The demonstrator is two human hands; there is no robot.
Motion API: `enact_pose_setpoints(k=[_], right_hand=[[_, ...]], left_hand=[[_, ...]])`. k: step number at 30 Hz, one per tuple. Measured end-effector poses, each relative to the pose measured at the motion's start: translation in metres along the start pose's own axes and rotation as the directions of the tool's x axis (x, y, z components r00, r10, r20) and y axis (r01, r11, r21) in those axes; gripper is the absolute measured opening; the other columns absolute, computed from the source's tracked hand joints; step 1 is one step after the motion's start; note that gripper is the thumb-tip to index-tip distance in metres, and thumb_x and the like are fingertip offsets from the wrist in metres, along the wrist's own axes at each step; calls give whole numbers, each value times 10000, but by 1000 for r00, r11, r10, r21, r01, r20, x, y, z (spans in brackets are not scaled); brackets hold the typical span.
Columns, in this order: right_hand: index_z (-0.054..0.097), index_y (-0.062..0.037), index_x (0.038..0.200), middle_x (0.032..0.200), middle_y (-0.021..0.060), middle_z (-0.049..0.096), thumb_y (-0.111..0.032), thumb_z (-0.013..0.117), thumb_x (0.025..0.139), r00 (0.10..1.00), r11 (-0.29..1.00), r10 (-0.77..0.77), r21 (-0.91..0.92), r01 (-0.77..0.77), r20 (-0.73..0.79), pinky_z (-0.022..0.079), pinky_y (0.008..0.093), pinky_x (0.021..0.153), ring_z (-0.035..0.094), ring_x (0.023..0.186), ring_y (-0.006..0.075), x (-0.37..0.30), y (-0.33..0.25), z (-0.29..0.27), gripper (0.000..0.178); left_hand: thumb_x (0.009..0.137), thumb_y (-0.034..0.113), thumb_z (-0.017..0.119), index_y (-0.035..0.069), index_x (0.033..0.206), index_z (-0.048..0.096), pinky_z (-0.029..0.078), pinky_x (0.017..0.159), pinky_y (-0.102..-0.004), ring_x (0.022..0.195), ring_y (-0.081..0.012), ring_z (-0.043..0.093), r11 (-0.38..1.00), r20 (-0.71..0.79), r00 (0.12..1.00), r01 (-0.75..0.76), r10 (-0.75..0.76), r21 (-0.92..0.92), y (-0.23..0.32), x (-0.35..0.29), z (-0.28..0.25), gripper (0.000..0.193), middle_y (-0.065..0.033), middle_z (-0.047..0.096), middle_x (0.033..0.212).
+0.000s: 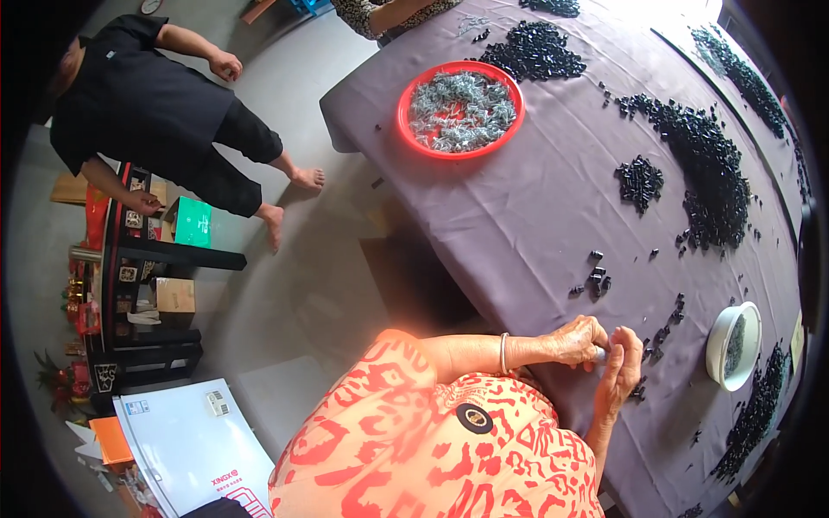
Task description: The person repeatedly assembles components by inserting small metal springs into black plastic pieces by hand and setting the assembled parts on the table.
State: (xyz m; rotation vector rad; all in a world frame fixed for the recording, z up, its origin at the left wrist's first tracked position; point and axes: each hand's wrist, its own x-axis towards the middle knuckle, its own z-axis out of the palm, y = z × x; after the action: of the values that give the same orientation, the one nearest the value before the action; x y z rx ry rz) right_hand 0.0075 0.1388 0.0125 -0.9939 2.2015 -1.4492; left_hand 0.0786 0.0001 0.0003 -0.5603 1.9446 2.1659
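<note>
Both my hands meet at the near edge of the cloth-covered table point(509, 224). My left hand point(574, 342), with a bangle point(503, 352) at its wrist, has its fingers curled around a small pale grey-blue piece point(599, 355), too small to name. The bent fingers of my right hand point(617, 376) close in on the other end of that piece. Just beyond the hands lie a few small black plastic parts point(596, 278), with more in a loose line point(663, 332) beside my right hand.
Larger heaps of black parts point(712, 173) cover the far side. A red basin point(404, 129) holds grey metal pieces; a white bowl point(718, 345) holds small grey bits. A person in dark clothes point(147, 104) stands at left, near a white box point(186, 440). A patterned sleeve point(354, 15) shows at the top.
</note>
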Motion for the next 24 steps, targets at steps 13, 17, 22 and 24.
enact_pose_setpoints(k=[13, 17, 22, 24], right_hand=[[557, -1, 1211, 1214, 147, 579, -541, 332, 912, 986, 981, -108, -145, 126, 123, 308, 404, 1036, 459, 1230, 320, 20, 11, 23, 657], [568, -22, 1209, 1225, 128, 588, -521, 366, 887, 978, 966, -162, -179, 185, 135, 301, 406, 1040, 459, 1254, 313, 26, 4, 25, 627], [581, -50, 1190, 1222, 133, 584, -471, 435, 851, 985, 959, -148, -230, 164, 84, 299, 416, 1038, 464, 1247, 311, 23, 6, 26, 560], [591, -55, 1170, 1213, 137, 587, -377, 535, 794, 985, 966, -143, -204, 160, 95, 300, 412, 1042, 470, 1235, 297, 21, 7, 22, 498]], left_hand=[[664, 247, 673, -5, 711, 651, 509, 640, -438, 720, -371, 642, 971, -104, 988, -90, 115, 223, -19, 10, 12, 257, -211, 643, 715], [700, 225, 650, 7, 735, 655, 507, 626, -445, 710, -381, 637, 915, -92, 985, -97, 144, 392, -14, 3, 5, 220, -213, 642, 727], [715, 182, 664, 18, 797, 638, 494, 605, -418, 723, -374, 631, 926, -61, 982, -147, 179, 347, -23, 6, 5, 185, -189, 646, 755], [747, 152, 655, 27, 846, 615, 487, 600, -397, 738, -356, 627, 896, -15, 971, -214, 238, 388, -25, 4, 5, 164, -166, 643, 772]])
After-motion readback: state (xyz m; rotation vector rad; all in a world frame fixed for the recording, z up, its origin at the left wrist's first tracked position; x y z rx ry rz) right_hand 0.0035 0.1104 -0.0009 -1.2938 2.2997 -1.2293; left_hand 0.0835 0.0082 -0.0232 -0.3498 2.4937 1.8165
